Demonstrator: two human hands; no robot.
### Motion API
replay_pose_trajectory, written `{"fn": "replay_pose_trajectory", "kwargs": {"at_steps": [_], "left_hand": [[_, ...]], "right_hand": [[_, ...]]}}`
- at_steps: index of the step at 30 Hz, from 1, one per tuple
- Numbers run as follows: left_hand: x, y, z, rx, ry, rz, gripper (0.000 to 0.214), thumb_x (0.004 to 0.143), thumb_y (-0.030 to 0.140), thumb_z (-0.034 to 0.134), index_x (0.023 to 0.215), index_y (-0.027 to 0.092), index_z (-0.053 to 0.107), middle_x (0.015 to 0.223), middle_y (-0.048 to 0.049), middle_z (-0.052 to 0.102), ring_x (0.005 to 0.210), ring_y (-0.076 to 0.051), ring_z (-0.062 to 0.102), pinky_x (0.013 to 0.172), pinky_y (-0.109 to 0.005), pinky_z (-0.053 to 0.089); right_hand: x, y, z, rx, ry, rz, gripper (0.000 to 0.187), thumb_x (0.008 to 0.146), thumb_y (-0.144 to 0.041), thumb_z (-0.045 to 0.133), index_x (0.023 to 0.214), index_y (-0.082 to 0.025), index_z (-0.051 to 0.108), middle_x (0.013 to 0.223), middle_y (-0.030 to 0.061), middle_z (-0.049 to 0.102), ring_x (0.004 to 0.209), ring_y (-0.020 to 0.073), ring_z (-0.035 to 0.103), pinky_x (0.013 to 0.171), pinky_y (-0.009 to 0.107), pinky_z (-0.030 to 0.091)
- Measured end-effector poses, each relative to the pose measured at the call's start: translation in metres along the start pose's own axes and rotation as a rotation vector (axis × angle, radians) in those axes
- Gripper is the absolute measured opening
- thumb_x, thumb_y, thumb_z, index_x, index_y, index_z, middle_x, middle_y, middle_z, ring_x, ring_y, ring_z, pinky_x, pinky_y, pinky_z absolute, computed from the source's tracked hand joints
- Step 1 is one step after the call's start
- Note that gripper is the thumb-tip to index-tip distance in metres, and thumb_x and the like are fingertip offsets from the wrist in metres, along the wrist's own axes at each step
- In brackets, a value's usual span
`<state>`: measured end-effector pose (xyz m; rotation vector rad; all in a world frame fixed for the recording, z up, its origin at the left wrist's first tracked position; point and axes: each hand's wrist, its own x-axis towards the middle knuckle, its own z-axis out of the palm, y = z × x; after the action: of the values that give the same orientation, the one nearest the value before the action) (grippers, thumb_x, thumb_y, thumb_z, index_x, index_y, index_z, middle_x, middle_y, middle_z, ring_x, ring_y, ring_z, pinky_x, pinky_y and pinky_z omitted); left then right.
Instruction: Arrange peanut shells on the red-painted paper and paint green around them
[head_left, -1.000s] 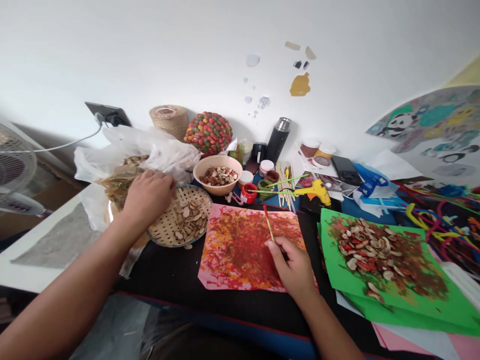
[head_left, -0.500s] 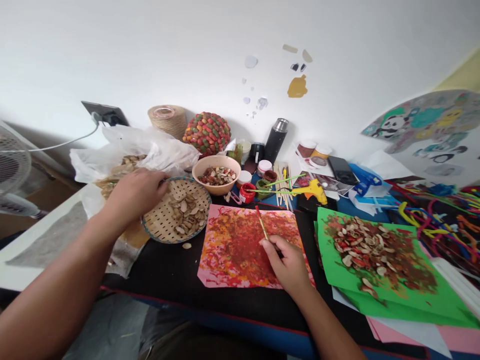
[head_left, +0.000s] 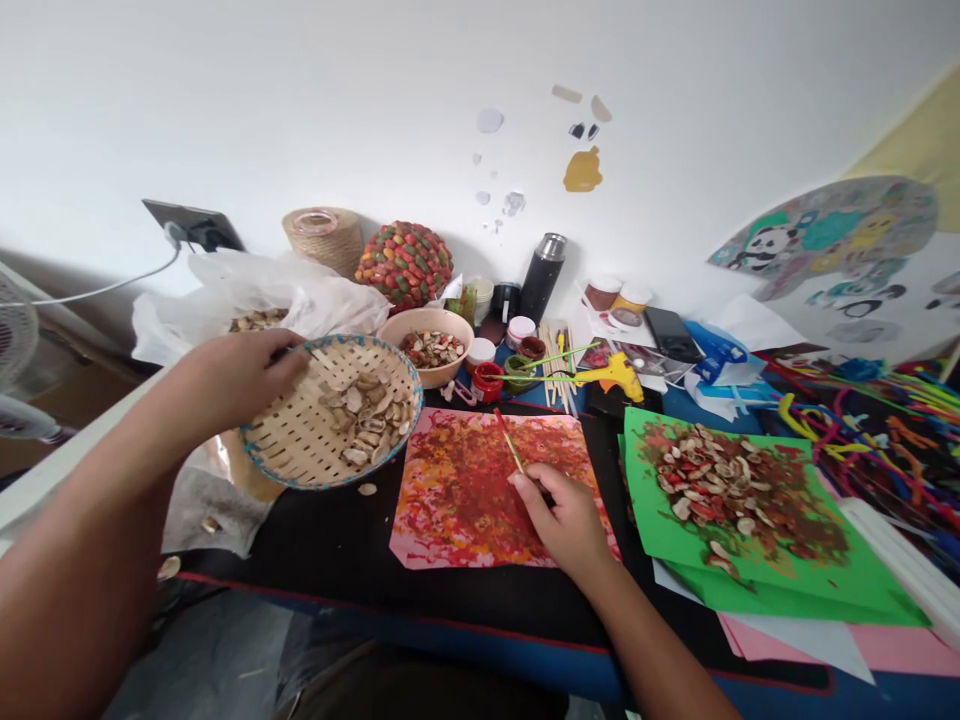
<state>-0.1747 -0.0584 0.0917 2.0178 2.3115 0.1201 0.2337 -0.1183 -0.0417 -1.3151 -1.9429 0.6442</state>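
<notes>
My left hand (head_left: 244, 378) grips the left rim of a round woven basket (head_left: 289, 440), its thumb over the edge. The basket looks tilted, with its left side raised, and several peanut shells (head_left: 367, 415) lie toward its right side. In my right hand (head_left: 562, 510) is a thin paintbrush (head_left: 513, 446) with a red tip pointing up and away. That hand rests over a pink sheet (head_left: 409, 555) smeared with red, orange and brown paint. A single shell (head_left: 367, 489) lies on the black mat below the basket.
Behind stand a peach bowl (head_left: 388, 335) of shells, an open red paint jar (head_left: 487, 381), a black flask (head_left: 543, 280) and a yellow glue gun (head_left: 622, 374). Painted shells lie on green paper (head_left: 652, 535) at right. A white plastic bag (head_left: 202, 285) is at left.
My left hand has taken hold of the basket's rim and lifted its left side, shifting it slightly left. My right hand still holds the brush over the pink sheet.
</notes>
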Motion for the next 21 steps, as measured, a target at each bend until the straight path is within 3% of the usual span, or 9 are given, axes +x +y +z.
{"fn": "replay_pose_trajectory", "kwargs": {"at_steps": [6, 10, 15, 21], "left_hand": [[-0.003, 0.042, 0.008, 0.063, -0.056, 0.099, 0.053, 0.106, 0.045, 0.039, 0.133, 0.015, 0.073, 0.111, -0.0150, 0.084, 0.098, -0.032, 0.075, 0.083, -0.037, 0.050], [-0.006, 0.082, 0.016, 0.052, 0.065, 0.158, 0.047, 0.104, 0.043, 0.042, 0.126, 0.020, 0.076, 0.110, -0.0143, 0.084, 0.099, -0.035, 0.078, 0.081, -0.039, 0.052], [-0.019, 0.131, 0.018, 0.118, 0.143, 0.224, 0.042, 0.106, 0.038, 0.046, 0.135, 0.023, 0.072, 0.118, -0.0125, 0.083, 0.099, -0.034, 0.080, 0.071, -0.037, 0.051], [-0.043, 0.158, 0.021, 0.187, 0.256, 0.435, 0.033, 0.109, 0.031, 0.049, 0.132, 0.024, 0.073, 0.133, -0.0096, 0.078, 0.098, -0.029, 0.080, 0.059, -0.033, 0.044]], "right_hand": [[-0.001, -0.007, -0.012, -0.011, 0.022, -0.019, 0.032, 0.110, -0.041, 0.058, 0.089, -0.023, 0.073, 0.070, -0.0001, 0.071, 0.060, 0.0173, 0.067, 0.062, 0.025, 0.048], [-0.010, -0.010, -0.022, -0.017, 0.041, 0.000, 0.035, 0.111, -0.042, 0.056, 0.089, -0.022, 0.075, 0.071, 0.0003, 0.072, 0.060, 0.0166, 0.066, 0.061, 0.025, 0.048], [-0.020, -0.004, -0.029, -0.007, 0.070, 0.028, 0.037, 0.111, -0.043, 0.056, 0.088, -0.021, 0.075, 0.069, -0.0001, 0.071, 0.058, 0.0160, 0.065, 0.059, 0.024, 0.046], [-0.023, 0.012, -0.026, 0.085, 0.161, 0.100, 0.037, 0.109, -0.045, 0.058, 0.089, -0.020, 0.077, 0.067, -0.0005, 0.069, 0.058, 0.0166, 0.064, 0.059, 0.024, 0.048]]}}
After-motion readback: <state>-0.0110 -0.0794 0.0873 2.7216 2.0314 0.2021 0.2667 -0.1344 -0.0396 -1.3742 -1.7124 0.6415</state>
